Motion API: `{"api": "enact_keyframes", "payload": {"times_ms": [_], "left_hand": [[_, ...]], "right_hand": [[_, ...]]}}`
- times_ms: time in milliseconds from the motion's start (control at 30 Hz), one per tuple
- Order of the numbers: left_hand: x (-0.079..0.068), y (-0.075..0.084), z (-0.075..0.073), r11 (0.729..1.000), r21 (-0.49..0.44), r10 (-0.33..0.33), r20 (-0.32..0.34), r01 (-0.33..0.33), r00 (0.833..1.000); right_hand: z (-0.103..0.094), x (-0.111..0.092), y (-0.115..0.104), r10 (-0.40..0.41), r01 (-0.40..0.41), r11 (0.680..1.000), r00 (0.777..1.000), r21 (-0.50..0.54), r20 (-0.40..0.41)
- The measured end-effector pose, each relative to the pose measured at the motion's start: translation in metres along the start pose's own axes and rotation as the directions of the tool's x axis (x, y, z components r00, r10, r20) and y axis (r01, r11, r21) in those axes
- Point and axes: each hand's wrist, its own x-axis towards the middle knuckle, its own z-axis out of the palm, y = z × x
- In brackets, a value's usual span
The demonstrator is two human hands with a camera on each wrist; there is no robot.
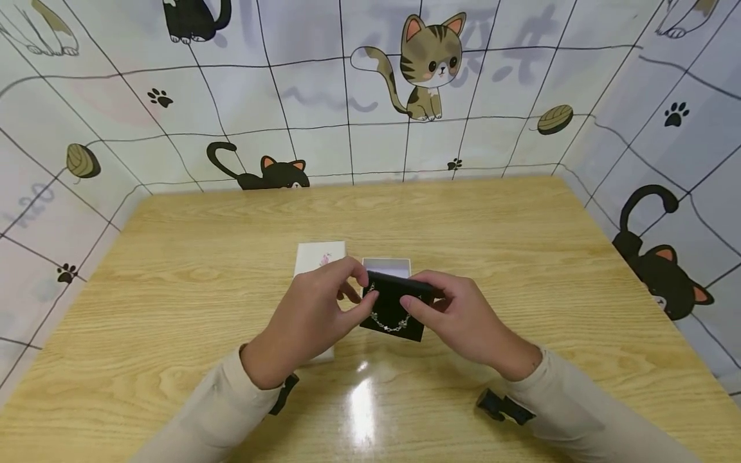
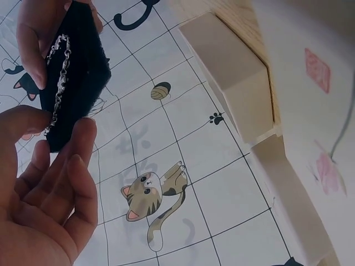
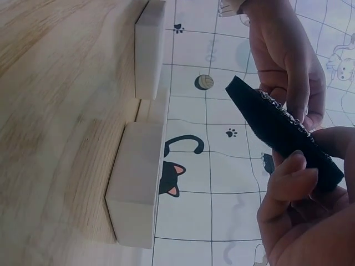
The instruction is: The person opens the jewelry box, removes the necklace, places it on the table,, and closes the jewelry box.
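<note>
A black padded jewelry card (image 1: 390, 303) is held up between both hands, tilted, just above the table. Across its front hangs a silver chain bracelet (image 1: 389, 328) with small ornaments, also seen edge-on along the pad (image 3: 266, 124) in the right wrist view. My left hand (image 1: 312, 305) pinches the card's left edge, thumb in front near the end of the chain (image 2: 61, 83) and fingers behind. On the other side, my right hand (image 1: 466, 315) grips the card's right edge, thumb on its face and fingers behind. Fingers hide the bracelet's ends.
Behind the card stands an open white box (image 1: 386, 264), partly hidden. A white lid (image 1: 312, 254) with a pink flower print lies left of it, largely covered by the left hand. The wooden table (image 1: 202, 257) is bordered by cat-patterned walls.
</note>
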Motion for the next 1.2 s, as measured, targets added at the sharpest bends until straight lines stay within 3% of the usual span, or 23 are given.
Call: {"api": "enact_keyframes", "payload": {"times_ms": [300,600,1000,1200], "left_hand": [[-0.0009,0.0012,-0.0013,1.000,0.000,-0.013,0.002,0.013,1.000],[-0.0006,0.0023,-0.0018,1.000,0.002,0.016,-0.008,-0.016,1.000],[-0.0002,0.0022,-0.0011,1.000,-0.025,0.004,-0.015,-0.004,1.000],[-0.0004,0.0018,-0.0009,1.000,-0.016,0.003,-0.015,-0.003,1.000]], "right_hand": [[-0.0004,0.0001,-0.0003,-0.001,0.001,1.000,1.000,-0.030,0.005],[0.0002,0.0003,-0.0010,-0.013,0.014,0.999,1.000,-0.042,0.027],[0.0025,0.0010,0.0016,-0.014,0.013,1.000,0.999,0.019,0.041],[0.0031,0.0010,0.0018,-0.014,0.014,1.000,0.999,0.000,0.040]]}}
